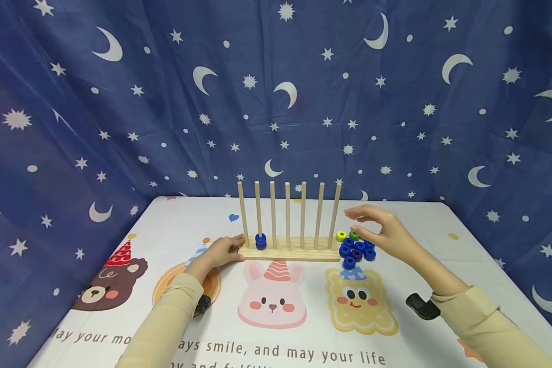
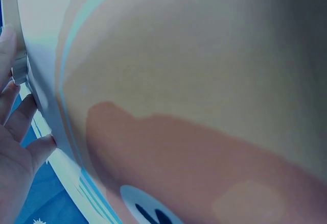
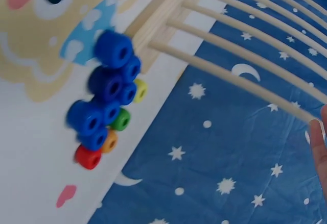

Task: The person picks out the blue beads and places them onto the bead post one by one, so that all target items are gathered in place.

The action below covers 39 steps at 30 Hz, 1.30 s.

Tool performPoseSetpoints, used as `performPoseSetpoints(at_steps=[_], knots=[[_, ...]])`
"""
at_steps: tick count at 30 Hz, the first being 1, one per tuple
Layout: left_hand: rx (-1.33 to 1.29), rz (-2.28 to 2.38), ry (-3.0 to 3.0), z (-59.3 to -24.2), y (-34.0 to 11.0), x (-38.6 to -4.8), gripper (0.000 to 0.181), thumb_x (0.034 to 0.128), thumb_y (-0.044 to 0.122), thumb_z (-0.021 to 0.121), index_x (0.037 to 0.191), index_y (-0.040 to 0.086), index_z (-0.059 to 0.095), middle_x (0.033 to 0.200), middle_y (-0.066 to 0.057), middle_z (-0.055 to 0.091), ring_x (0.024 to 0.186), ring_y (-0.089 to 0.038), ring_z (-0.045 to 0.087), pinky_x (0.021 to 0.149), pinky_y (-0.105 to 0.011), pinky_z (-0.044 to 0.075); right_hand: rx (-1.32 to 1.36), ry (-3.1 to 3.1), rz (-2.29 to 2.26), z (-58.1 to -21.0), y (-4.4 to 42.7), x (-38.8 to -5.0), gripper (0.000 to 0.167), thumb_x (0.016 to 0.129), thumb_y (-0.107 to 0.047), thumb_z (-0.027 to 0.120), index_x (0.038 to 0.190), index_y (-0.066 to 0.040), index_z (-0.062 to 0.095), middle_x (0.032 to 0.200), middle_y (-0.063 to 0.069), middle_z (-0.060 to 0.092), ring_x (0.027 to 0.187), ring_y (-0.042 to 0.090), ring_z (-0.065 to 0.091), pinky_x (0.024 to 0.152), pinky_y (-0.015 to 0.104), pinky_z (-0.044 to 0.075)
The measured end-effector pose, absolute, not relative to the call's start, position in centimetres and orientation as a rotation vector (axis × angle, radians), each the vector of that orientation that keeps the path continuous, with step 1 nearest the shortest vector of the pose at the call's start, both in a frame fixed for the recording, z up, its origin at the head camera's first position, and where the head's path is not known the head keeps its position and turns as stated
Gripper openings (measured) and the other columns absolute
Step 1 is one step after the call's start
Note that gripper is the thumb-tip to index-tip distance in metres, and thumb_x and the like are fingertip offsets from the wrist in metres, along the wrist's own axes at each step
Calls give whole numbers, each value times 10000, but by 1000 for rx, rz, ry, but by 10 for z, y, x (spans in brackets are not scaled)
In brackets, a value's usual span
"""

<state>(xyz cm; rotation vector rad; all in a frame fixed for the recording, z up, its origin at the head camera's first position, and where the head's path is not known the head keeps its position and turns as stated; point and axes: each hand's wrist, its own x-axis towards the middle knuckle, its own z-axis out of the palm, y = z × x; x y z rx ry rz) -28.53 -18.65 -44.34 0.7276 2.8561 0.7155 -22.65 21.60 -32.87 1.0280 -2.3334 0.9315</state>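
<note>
A wooden rack with several upright pegs stands mid-table. Two blue beads are stacked at the foot of its second peg from the left. My left hand grips the left end of the base, thumb at the front and fingers farther back. Over the loose beads at the rack's right end hovers my right hand, holding nothing, fingers loosely bent and thumb apart. Mostly blue beads lie there, with a yellow bead and a green bead. A red bead and an orange bead show in the right wrist view.
A white tablecloth printed with cartoon animals and lettering covers the table. Behind the table and at its sides hangs a dark blue curtain with moons and stars. Each wrist wears a black strap.
</note>
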Motion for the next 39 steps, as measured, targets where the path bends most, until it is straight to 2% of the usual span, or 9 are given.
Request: performPoseSetpoints(at_steps=[10,14,18,25,29,32,35,39], knots=[[692,731,2825,-447,-180,-284,573,843,217,692,1319,-41,507,1426,-195,431,1314,-424,392,1097,-501,330,966,-2342,869,-345,243,-213,374,753,84,707,1109,-14,648,1056,127,687,942,-31,591,832,32,445],[683,754,2826,-450,-179,-283,568,835,208,699,1313,-39,517,1417,-195,445,1307,-423,404,1090,-498,342,933,-2353,845,-350,251,-209,402,729,86,729,1102,-42,657,1038,100,695,917,-48,593,805,61,477],[686,740,2845,-448,-183,-284,564,827,206,707,1298,-47,528,1405,-203,456,1296,-426,415,1083,-498,350,890,-2393,812,-355,257,-213,400,725,49,750,1104,-39,656,1050,97,692,913,-18,605,782,149,533],[691,722,2842,-443,-185,-286,573,826,208,708,1300,-54,521,1408,-206,451,1298,-429,410,1083,-502,346,895,-2438,817,-366,270,-224,383,727,56,742,1094,-2,648,1034,125,689,917,-100,571,788,116,519],[674,734,2834,-442,-183,-286,575,826,206,709,1308,-42,519,1416,-190,449,1306,-421,404,1091,-496,340,883,-2496,802,-373,277,-230,356,750,27,734,1092,-14,648,1010,116,698,890,44,637,775,207,555],[680,726,2835,-441,-183,-287,576,825,213,710,1310,-33,521,1416,-182,452,1305,-416,407,1089,-491,344,872,-2542,798,-378,282,-234,339,768,-7,733,1096,-28,651,1013,110,699,892,78,638,767,241,561],[696,708,2844,-440,-183,-288,574,825,217,711,1306,-34,525,1410,-187,458,1298,-418,416,1084,-493,351,870,-2597,801,-382,285,-239,317,789,-46,728,1097,-45,654,1024,97,696,894,55,623,760,267,561],[687,702,2852,-439,-185,-287,572,819,213,718,1298,-39,533,1400,-197,464,1293,-416,424,1084,-493,351,890,-2696,821,-387,285,-246,291,821,-75,707,1103,-34,650,1023,109,686,876,148,640,756,347,562]])
